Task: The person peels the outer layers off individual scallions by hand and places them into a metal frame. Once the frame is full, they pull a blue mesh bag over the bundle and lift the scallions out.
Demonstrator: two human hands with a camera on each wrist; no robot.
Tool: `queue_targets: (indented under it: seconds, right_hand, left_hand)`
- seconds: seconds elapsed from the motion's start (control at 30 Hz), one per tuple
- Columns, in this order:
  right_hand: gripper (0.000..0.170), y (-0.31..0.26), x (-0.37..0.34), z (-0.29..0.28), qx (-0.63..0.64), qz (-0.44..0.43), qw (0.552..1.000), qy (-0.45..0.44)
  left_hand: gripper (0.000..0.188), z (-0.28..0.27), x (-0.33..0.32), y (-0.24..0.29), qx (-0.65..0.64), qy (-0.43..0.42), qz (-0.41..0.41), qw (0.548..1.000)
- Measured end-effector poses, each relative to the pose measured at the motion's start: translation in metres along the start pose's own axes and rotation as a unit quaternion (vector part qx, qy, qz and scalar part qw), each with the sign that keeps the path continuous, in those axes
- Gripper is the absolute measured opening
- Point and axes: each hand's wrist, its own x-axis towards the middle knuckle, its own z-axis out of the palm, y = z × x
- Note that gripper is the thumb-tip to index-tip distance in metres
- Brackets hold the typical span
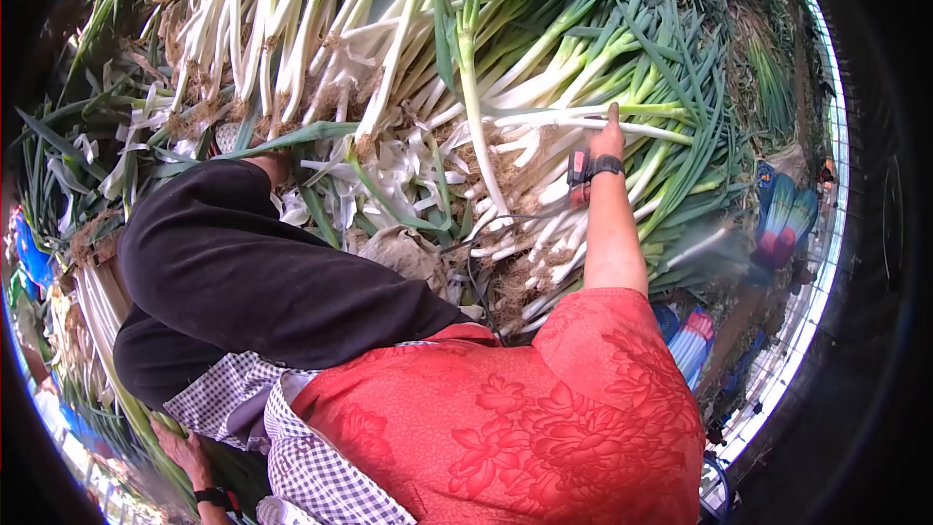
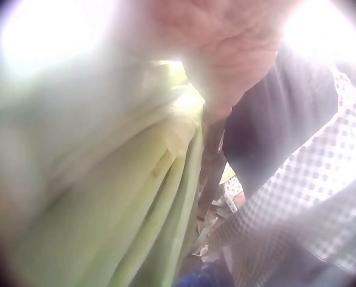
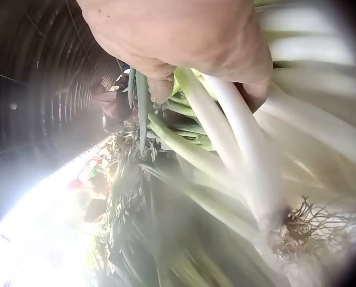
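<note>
In the head view my left hand (image 1: 183, 449) is low at the left, gripping a bundle of green onions (image 1: 131, 394). The left wrist view shows its palm (image 2: 220, 54) against the thick pale green stalks (image 2: 148, 203), with the fingertips hidden. My right arm stretches forward, and the right hand (image 1: 607, 143) is at the near side of a big heap of green onions (image 1: 583, 87). From the right wrist, the right hand (image 3: 184, 36) curls over a few white stalks (image 3: 235, 131), thumb on one side and fingers on the other. Stringy roots (image 3: 309, 230) hang at their lower end.
Peeled skins (image 1: 389, 170) and loose leaves lie between the heap and my bent leg (image 1: 262, 243). More green onions (image 1: 768, 87) lie at the far right. Bundles with blue and red wrapping (image 1: 692, 340) stand beside my right side, near a bright curved edge (image 1: 812, 301).
</note>
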Motion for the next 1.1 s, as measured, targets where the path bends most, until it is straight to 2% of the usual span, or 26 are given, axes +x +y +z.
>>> queue_targets:
  seconds: [0.03,0.07,0.1,0.17,0.23,0.3,0.37,0.4,0.43,0.5,0.57,0.63,0.7,0.77,0.83,0.93,1.07,1.1]
  right_hand:
    - [0.05,-0.008,0.004,0.005,0.139,0.048,0.989,-0.007]
    - [0.046,-0.015,0.008,0.01,0.289,0.097,0.952,0.001]
    - [0.043,-0.022,0.012,0.015,0.417,0.144,0.897,0.022]
    - [0.038,-0.041,0.014,0.018,0.517,0.111,0.849,-0.029]
    - [0.031,-0.07,-0.01,0.02,0.481,0.068,0.874,-0.023]
    - [0.034,-0.103,-0.058,0.032,0.494,0.051,0.867,-0.032]
    - [0.039,-0.113,-0.071,0.031,0.551,0.04,0.832,-0.046]
    - [0.046,-0.099,-0.053,0.021,0.572,0.034,0.816,-0.071]
    - [0.039,-0.091,-0.03,0.018,0.598,0.055,0.799,-0.017]
    - [0.026,-0.085,-0.004,0.019,0.557,0.015,0.83,-0.03]
    - [0.018,-0.147,-0.044,0.036,0.54,-0.007,0.838,-0.073]
    - [0.017,-0.157,-0.039,0.06,0.516,-0.025,0.852,-0.085]
    - [0.018,-0.167,-0.055,0.101,0.411,-0.07,0.908,-0.044]
    - [0.02,-0.168,-0.072,0.139,0.359,-0.057,0.93,-0.057]
    - [0.019,-0.173,-0.083,0.178,0.312,-0.081,0.945,-0.046]
    - [0.013,-0.201,-0.099,0.233,0.329,-0.068,0.938,-0.081]
    - [0.014,-0.199,-0.076,0.329,0.325,-0.16,0.931,-0.053]
    - [0.024,-0.197,-0.074,0.339,0.285,-0.107,0.942,-0.139]
  left_hand:
    - [0.087,0.001,0.0,-0.001,0.006,0.002,-0.002,1.0]
    - [0.087,0.0,0.0,0.001,0.005,0.005,-0.003,1.0]
    - [0.086,-0.001,0.0,0.003,-0.004,0.006,-0.004,1.0]
    - [0.086,-0.003,-0.002,0.005,-0.015,0.013,-0.015,1.0]
    - [0.087,-0.002,0.001,0.006,-0.003,-0.023,-0.045,0.999]
    - [0.088,0.001,0.002,0.006,-0.013,-0.008,-0.043,0.999]
    - [0.089,-0.002,0.002,0.006,-0.042,-0.02,-0.046,0.998]
    - [0.09,0.004,0.002,0.002,-0.028,-0.006,-0.048,0.998]
    - [0.09,0.004,0.002,-0.001,-0.028,-0.005,-0.052,0.998]
    - [0.092,0.008,0.001,-0.003,-0.02,-0.006,-0.044,0.999]
    - [0.092,0.013,0.001,-0.01,-0.038,0.0,-0.046,0.998]
    - [0.091,0.017,0.002,-0.012,-0.017,0.011,-0.044,0.999]
    - [0.09,0.014,0.0,-0.004,-0.023,0.013,-0.048,0.999]
    - [0.089,0.011,-0.003,-0.001,-0.029,0.021,-0.062,0.997]
    - [0.088,0.013,-0.003,0.0,-0.033,0.037,-0.043,0.998]
    - [0.088,0.012,-0.005,0.0,-0.026,0.028,-0.046,0.998]
    - [0.087,0.003,-0.007,0.011,-0.037,0.025,-0.047,0.998]
    - [0.087,0.003,-0.007,0.011,-0.038,0.021,-0.044,0.998]
